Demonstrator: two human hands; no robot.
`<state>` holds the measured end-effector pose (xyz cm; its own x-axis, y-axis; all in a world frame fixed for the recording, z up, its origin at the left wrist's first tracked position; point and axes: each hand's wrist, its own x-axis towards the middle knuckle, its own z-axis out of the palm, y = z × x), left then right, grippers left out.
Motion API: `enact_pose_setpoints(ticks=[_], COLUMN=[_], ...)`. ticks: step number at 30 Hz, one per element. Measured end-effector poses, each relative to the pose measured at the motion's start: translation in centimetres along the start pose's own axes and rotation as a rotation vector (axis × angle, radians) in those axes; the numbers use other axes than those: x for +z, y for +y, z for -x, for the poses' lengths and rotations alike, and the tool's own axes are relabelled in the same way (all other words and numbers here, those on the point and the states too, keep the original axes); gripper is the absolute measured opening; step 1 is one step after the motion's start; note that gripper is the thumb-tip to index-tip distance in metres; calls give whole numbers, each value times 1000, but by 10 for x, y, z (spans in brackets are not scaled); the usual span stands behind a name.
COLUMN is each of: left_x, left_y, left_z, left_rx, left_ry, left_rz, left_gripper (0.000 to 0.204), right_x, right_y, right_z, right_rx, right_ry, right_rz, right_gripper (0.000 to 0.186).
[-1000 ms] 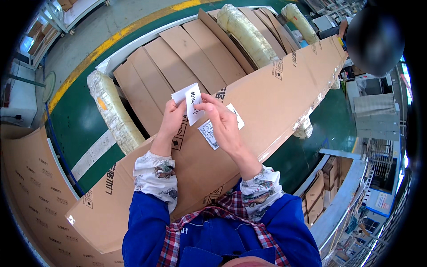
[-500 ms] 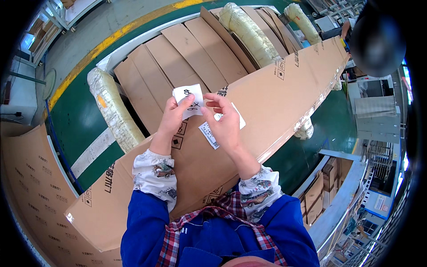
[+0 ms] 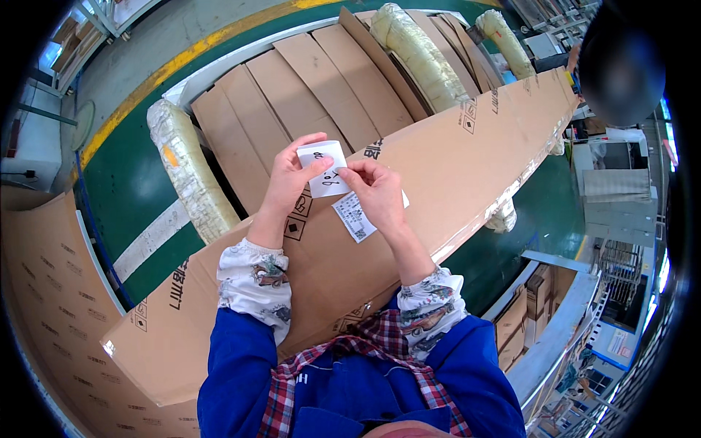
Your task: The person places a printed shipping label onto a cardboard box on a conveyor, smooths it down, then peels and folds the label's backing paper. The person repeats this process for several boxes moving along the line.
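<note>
A small white paper slip (image 3: 319, 187) with black handwriting is between both hands. My left hand (image 3: 290, 181) grips it from the left, thumb on its face. My right hand (image 3: 376, 196) pinches its right side with thumb and fingers. Below them a long, tapering brown cardboard package (image 3: 467, 175) with black print lies diagonally across the view. A white printed label (image 3: 349, 220) is on its surface, just below and partly behind my right hand.
Behind lie stacked flat cartons (image 3: 292, 84) between wrapped padded bars (image 3: 186, 171). A printed cardboard sheet (image 3: 62, 314) stands at left. A metal-framed bin of cartons (image 3: 522, 332) is at lower right. Part of another person's hand (image 3: 574, 57) shows at the far upper right.
The slip has turned to face the camera more fully and shifted right. My left hand has moved up around its left edge, and my right thumb has closed onto its right side.
</note>
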<state>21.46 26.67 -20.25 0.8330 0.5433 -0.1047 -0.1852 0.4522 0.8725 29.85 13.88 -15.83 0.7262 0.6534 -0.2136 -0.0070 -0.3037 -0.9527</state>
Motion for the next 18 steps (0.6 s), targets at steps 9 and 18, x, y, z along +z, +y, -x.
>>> enact_pose_setpoints(ticks=[9,18], left_x=[-5,-3], left_y=[0,0], left_z=[3,2], left_rx=[24,70], left_ry=[-35,-51], left_rz=[-145,-323], left_gripper=[45,31], right_x=[6,9], right_y=[-1,6], right_z=[6,3], right_rx=[-145,-356], right_ry=[46,158], right_rz=[377,309], right_gripper=[13,10])
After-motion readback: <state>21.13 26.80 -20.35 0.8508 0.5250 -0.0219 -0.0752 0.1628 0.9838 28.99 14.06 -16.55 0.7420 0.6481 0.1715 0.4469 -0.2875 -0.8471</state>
